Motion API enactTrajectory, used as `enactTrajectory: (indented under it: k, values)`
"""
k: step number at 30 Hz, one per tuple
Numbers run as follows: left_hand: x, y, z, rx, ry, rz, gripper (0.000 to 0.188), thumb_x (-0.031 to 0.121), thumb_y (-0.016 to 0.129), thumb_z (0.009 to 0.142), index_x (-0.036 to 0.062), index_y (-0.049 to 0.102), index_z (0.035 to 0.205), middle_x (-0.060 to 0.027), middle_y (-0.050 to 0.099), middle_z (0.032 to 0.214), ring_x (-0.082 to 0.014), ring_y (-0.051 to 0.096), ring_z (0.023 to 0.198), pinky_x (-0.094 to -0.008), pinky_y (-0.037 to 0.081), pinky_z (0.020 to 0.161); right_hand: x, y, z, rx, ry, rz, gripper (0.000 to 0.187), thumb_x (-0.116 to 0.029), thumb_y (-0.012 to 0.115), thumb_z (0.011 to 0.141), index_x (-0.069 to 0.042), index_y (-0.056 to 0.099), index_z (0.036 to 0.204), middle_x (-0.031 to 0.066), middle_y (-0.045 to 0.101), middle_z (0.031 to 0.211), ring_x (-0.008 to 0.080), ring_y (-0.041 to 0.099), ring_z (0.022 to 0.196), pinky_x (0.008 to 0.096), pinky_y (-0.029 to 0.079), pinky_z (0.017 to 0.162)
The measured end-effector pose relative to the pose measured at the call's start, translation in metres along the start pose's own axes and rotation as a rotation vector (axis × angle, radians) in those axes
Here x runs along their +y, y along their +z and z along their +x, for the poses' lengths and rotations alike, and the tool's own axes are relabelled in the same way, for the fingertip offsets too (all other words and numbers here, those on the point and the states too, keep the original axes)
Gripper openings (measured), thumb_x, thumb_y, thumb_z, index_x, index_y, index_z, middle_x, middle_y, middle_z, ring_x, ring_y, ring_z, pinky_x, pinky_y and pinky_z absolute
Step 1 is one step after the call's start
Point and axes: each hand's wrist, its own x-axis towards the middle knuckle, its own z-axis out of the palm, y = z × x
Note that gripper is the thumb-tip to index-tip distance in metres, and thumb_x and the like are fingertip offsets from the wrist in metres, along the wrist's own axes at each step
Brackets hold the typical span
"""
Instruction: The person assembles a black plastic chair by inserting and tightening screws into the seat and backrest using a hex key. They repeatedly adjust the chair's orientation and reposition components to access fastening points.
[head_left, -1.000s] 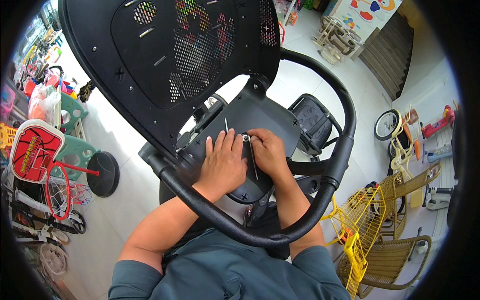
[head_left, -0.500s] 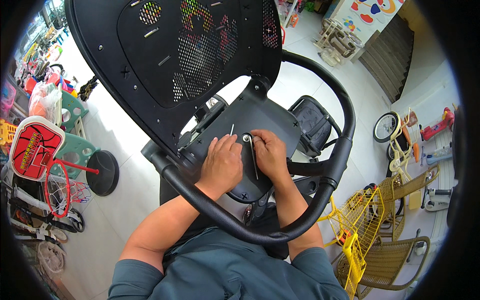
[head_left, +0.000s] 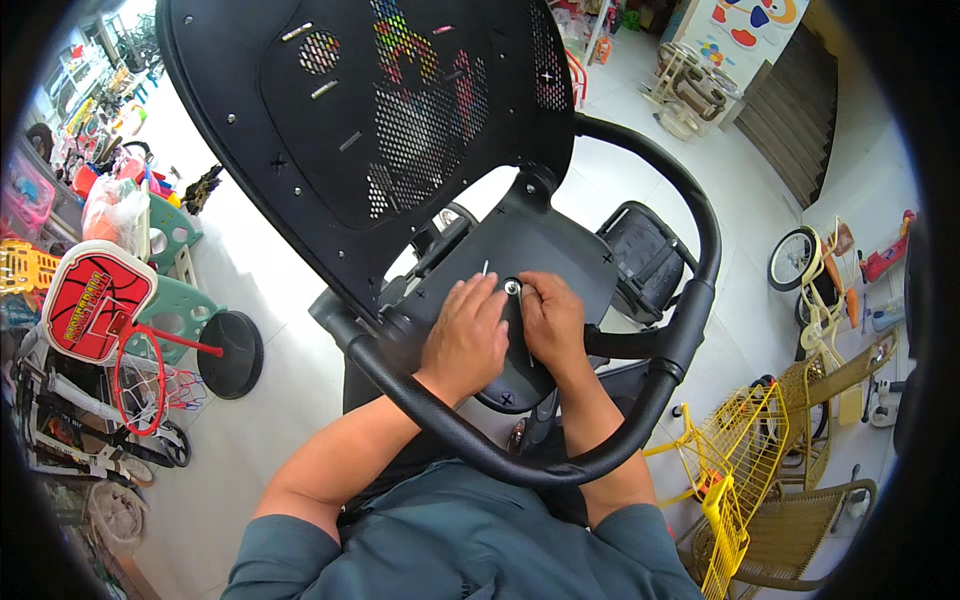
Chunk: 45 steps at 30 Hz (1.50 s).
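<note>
A black seat panel with a perforated backrest is in front of me, inside a curved black guard bar. A round silver bolt sits near the panel's middle. My right hand is closed beside the bolt, around a thin metal hex key; most of the key is hidden, with its lower end showing. My left hand lies on the panel left of the bolt, fingers stretched out together. A thin pale strip shows just past its fingertips; whether it is a slot or a rod is unclear.
A toy basketball hoop with a round black base stands at left. Lower right are a yellow wire basket and a woven seat. A small wheeled toy is far right; steps are behind.
My right hand has closed over the hex key, which lay bare beside it before. The whole scene has shifted slightly right in view; my left hand stays on the panel.
</note>
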Motion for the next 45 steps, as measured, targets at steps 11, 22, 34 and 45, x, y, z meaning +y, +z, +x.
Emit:
enactTrajectory:
  k: [11,22,34,45]
  values:
    - [-0.032,-0.118,-0.084,0.392,0.341,-0.146,0.016,0.011,0.067,0.094,-0.0019,0.072,0.101,-0.0178,0.074,0.102,-0.0336,0.071,0.090,-0.0435,0.057,0.078,-0.003,-0.001,-0.001,-0.012,0.017,-0.007,0.017,-0.007,0.067,0.101,0.000,0.077,0.113,0.0221,0.076,0.104,0.0428,0.074,0.096,0.0469,0.059,0.087]
    - [-0.063,-0.207,0.036,0.482,0.010,-0.793,0.080,0.030,0.077,0.108,-0.0054,0.038,0.167,-0.0174,0.062,0.152,-0.0220,0.066,0.131,-0.0352,0.053,0.111,-0.003,0.000,-0.001,-0.007,0.006,-0.032,0.016,-0.007,0.068,0.100,-0.001,0.077,0.111,0.0212,0.076,0.104,0.0420,0.074,0.096,0.0467,0.059,0.087]
    - [-0.091,-0.212,0.038,0.555,-0.158,-1.219,0.046,0.011,0.077,0.105,-0.0066,0.067,0.146,-0.0142,0.079,0.126,-0.0211,0.077,0.108,-0.0367,0.065,0.096,0.001,0.003,-0.003,0.009,-0.020,-0.049,0.019,-0.008,0.067,0.100,-0.001,0.078,0.113,0.0218,0.077,0.108,0.0418,0.075,0.099,0.0473,0.060,0.091]
    - [-0.113,-0.203,0.038,0.532,-0.083,-1.395,0.025,0.010,0.072,0.108,-0.0032,0.076,0.130,-0.0111,0.081,0.113,-0.0155,0.074,0.095,-0.0294,0.060,0.080,0.001,0.001,-0.001,-0.028,0.019,-0.087,0.021,-0.010,0.066,0.101,-0.002,0.080,0.114,0.0212,0.078,0.110,0.0414,0.076,0.100,0.0466,0.060,0.092]
